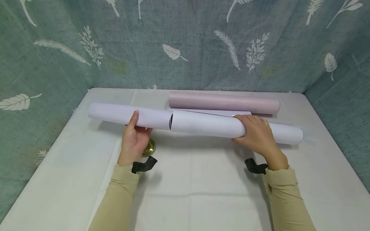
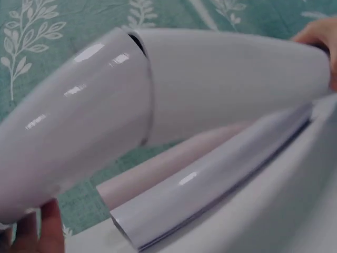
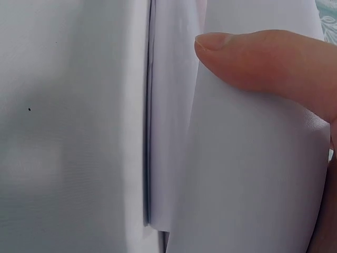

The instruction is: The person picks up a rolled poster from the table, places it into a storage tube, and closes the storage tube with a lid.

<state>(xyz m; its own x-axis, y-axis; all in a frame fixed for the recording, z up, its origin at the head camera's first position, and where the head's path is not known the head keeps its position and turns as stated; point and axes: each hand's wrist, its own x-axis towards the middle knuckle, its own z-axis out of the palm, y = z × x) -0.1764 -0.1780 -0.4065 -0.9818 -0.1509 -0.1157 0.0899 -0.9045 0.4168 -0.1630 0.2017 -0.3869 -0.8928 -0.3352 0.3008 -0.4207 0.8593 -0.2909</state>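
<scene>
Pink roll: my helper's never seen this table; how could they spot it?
On the white table, find the far edge by the leafy cloth. The pink roll lies there, behind the other rolls; it alone is pink, the rest look white or lilac.

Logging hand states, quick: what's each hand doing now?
Left hand: closed, holding a pale lilac roll.
Right hand: closed, holding a white roll.

White-covered table (image 1: 190, 181), pink roll (image 1: 224, 102), lavender roll (image 2: 216, 174) alongside, round gold-coloured piece (image 1: 150, 148)
</scene>
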